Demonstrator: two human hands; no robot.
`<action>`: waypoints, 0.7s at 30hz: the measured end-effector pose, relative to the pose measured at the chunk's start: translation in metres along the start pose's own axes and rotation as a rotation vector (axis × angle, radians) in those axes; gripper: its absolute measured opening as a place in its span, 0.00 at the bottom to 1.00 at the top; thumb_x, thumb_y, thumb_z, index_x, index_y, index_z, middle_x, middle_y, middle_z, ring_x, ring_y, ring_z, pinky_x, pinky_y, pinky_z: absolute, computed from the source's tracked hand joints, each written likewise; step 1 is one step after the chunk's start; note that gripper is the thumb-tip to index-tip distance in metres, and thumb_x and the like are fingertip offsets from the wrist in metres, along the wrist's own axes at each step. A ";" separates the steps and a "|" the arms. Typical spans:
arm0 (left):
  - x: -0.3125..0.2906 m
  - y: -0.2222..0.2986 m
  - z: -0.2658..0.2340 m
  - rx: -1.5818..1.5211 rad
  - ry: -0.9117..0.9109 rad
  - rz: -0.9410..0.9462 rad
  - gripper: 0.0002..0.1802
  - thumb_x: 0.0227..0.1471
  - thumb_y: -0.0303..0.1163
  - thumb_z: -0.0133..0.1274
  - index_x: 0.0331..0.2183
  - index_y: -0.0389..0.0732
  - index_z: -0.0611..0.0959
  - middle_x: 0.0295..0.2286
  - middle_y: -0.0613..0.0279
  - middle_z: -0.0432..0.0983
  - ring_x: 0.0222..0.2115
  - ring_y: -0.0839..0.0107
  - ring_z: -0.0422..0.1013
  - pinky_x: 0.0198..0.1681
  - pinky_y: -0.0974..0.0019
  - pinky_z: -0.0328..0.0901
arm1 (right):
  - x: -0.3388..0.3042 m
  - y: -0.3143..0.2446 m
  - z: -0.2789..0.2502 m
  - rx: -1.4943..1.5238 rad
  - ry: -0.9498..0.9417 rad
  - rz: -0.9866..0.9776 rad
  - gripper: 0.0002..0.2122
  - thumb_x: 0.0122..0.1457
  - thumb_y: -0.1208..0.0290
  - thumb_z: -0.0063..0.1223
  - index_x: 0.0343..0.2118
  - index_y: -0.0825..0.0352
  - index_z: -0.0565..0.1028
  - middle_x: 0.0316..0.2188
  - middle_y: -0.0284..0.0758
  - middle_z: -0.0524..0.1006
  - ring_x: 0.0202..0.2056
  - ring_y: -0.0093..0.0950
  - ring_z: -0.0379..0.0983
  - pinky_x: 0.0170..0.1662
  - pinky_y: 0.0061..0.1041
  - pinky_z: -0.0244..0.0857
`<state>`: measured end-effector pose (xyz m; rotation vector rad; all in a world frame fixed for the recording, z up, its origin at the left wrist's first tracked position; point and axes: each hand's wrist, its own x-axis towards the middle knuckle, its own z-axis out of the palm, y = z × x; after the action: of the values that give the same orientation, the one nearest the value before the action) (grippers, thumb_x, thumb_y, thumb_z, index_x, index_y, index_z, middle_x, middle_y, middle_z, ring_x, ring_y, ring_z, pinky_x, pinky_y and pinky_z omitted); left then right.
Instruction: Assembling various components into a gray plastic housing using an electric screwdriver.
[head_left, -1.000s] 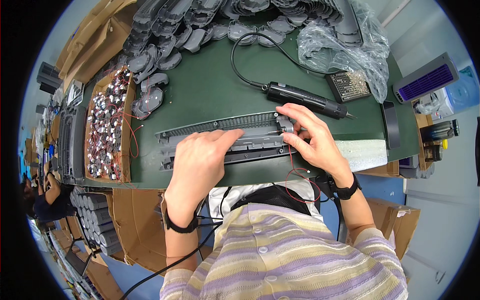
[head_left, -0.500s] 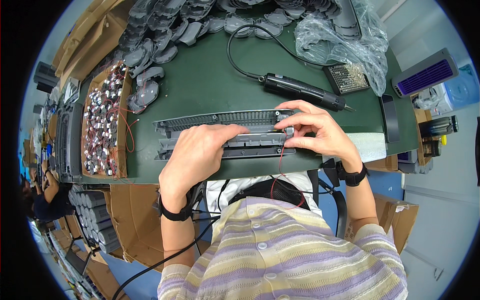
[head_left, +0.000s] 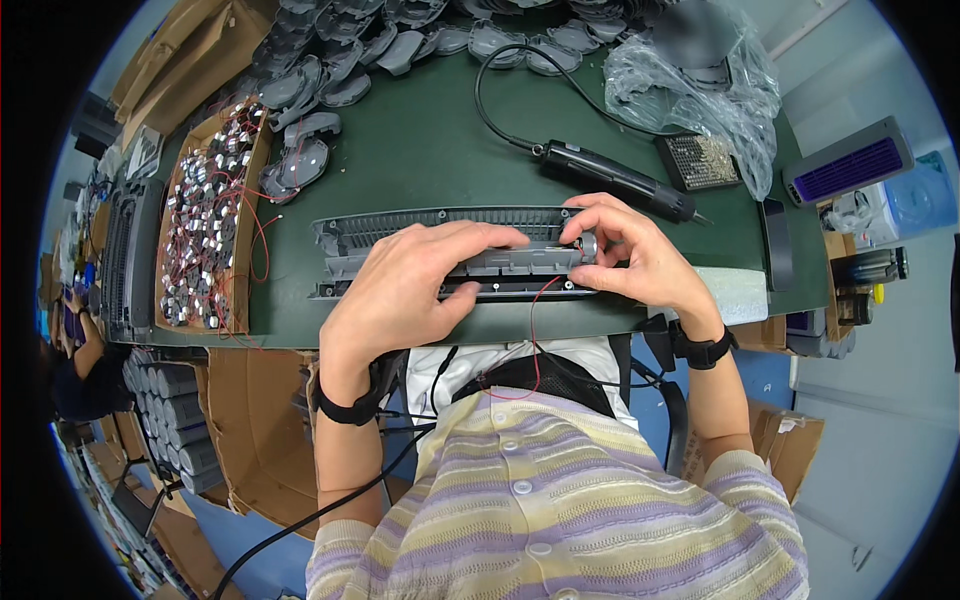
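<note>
We hold the grey casing [head_left: 515, 262] left-to-right, our right hand [head_left: 645, 258] pinching its right end, our left hand [head_left: 402, 285] spread wide over its left half.

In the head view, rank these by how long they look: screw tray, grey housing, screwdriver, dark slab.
1. Housing, clearly longest though partly hidden.
2. Screwdriver, not counting its cable.
3. Dark slab and screw tray: too alike to rank.
</note>
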<state>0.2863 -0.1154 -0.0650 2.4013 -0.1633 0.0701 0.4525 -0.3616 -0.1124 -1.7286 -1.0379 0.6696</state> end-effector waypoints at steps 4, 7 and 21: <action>-0.003 0.002 0.014 0.129 0.143 0.127 0.21 0.42 0.38 0.72 0.39 0.47 0.83 0.49 0.63 0.80 0.49 0.59 0.75 0.57 0.54 0.65 | 0.003 0.001 0.005 0.076 0.012 0.034 0.16 0.51 0.76 0.70 0.44 0.62 0.79 0.51 0.30 0.72 0.29 0.13 0.64 0.32 0.15 0.62; -0.002 0.011 0.034 0.322 0.273 0.190 0.24 0.39 0.48 0.74 0.35 0.47 0.82 0.52 0.62 0.78 0.51 0.59 0.74 0.62 0.49 0.61 | 0.006 -0.001 0.007 0.060 0.016 0.097 0.16 0.51 0.75 0.70 0.44 0.62 0.78 0.49 0.26 0.71 0.29 0.13 0.62 0.32 0.15 0.61; -0.025 0.003 0.035 0.288 0.409 0.031 0.05 0.48 0.31 0.66 0.30 0.44 0.87 0.58 0.59 0.74 0.63 0.54 0.65 0.68 0.41 0.52 | 0.009 -0.002 0.012 0.119 0.052 0.089 0.13 0.56 0.77 0.66 0.44 0.66 0.80 0.54 0.32 0.69 0.37 0.16 0.68 0.36 0.15 0.62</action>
<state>0.2612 -0.1385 -0.0913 2.6076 0.0028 0.6316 0.4466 -0.3478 -0.1150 -1.6867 -0.8719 0.7243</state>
